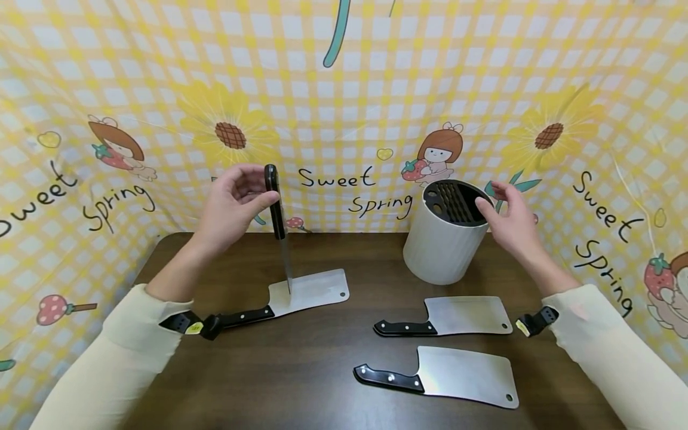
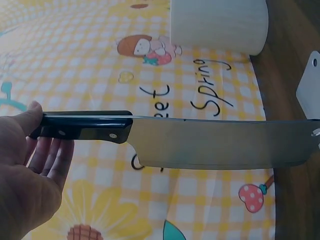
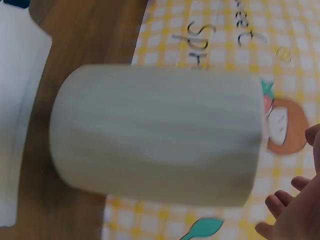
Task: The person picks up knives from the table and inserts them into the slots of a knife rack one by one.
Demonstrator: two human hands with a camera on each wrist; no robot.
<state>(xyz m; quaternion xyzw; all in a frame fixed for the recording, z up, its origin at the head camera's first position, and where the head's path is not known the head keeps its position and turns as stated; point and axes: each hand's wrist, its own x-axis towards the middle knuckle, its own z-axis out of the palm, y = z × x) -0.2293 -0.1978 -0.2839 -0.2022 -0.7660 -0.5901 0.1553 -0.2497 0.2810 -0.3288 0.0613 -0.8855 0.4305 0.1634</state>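
Note:
My left hand (image 1: 228, 206) pinches the black handle of a cleaver (image 1: 277, 215) between thumb and fingers. That cleaver hangs upright with its blade pointing down, seen edge-on from the head and broadside in the left wrist view. Its lower end overlaps another cleaver (image 1: 317, 288) lying flat on the table. Beside the top rim of a white round knife block (image 1: 443, 254) is my right hand (image 1: 510, 221), its fingers loosely bent and holding nothing. The right wrist view shows a gap between those fingers (image 3: 280, 202) and the block. Dark slots and a larger opening fill the block's top.
Two more cleavers, a rear one (image 1: 467, 315) and a front one (image 1: 467, 376), lie flat on the right of the brown table (image 1: 279, 370), handles to the left. A yellow checked cloth (image 1: 344, 107) hangs behind and at both sides.

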